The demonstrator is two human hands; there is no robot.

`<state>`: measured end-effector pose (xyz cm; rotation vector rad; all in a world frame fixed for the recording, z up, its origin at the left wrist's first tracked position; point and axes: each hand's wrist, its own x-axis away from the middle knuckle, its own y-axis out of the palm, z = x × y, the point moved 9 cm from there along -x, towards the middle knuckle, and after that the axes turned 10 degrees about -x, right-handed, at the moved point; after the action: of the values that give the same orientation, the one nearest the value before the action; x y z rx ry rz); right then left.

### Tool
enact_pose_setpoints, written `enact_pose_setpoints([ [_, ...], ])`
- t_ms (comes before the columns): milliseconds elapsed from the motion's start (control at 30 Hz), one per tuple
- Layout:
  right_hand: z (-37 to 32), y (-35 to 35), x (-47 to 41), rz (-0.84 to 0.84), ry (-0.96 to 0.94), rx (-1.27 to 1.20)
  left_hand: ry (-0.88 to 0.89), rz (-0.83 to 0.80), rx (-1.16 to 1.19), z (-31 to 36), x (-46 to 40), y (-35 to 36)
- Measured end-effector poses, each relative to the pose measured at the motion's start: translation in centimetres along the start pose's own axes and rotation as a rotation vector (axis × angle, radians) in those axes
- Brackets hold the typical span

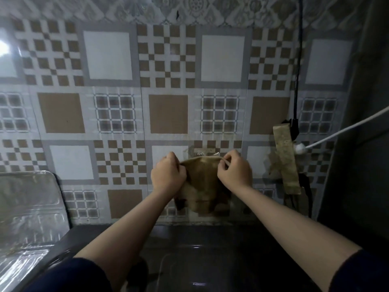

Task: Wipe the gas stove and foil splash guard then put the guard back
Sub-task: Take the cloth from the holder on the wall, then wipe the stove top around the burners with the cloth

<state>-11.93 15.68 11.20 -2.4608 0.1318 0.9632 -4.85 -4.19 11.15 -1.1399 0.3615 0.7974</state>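
Observation:
A stained brown-and-cream cloth (202,186) hangs against the patterned tile wall, held up by both hands along its top edge. My left hand (168,175) grips the cloth's upper left corner. My right hand (234,172) pinches a loop or hem at its upper right. The silver foil splash guard (29,209) leans upright at the left edge of view, beside the dark gas stove top (210,249) below my forearms.
A grimy power strip (286,161) hangs on the wall at the right, with a black cable (299,60) running up and a white plug and cord (328,138) leading right. A dark surface fills the far right.

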Motion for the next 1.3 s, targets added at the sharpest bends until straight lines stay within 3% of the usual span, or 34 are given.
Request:
enact_pose_setpoints([
  [200, -4.0, -3.9, -0.1, 0.005, 0.018, -0.173, -0.160, -0.145, 0.320, 1.0, -0.2, -4.7],
  [333, -6.0, -6.0, 1.3, 0.049, 0.163, -0.288, -0.210, -0.311, 0.411, 3.0, 1.1, -7.0],
  [467, -8.5, -6.3, 4.1, -0.028, 0.274, -0.478, -0.206, -0.435, 0.461, 6.6, 3.8, -9.5],
  [667, -9.9, -7.4, 8.3, -0.062, 0.628, -0.730, -0.224, -0.496, 0.585, 11.1, 7.8, -13.8],
  [733, -10.7, -8.1, 9.4, -0.125, 0.662, -0.861, -0.229, -0.533, 0.630, 12.2, 9.1, -15.3],
  [867, -12.7, -9.9, 10.8, -0.216, 0.644, -1.099, -0.196, -0.456, 0.599, 13.5, 10.4, -18.4],
  [1067, -13.5, -13.7, 13.2, -0.209, 0.617, -1.040, -0.155, -0.275, 0.396, 13.0, 12.4, -21.2],
  [1233, -14.5, -17.0, 15.4, -0.224, 0.572, -1.044, -0.284, -0.750, 0.346, 11.6, 19.7, -18.5],
  [1300, -14.0, -17.4, 16.7, -0.236, 0.615, -1.030, -0.280, -0.812, 0.419, 12.0, 22.3, -18.3],
])
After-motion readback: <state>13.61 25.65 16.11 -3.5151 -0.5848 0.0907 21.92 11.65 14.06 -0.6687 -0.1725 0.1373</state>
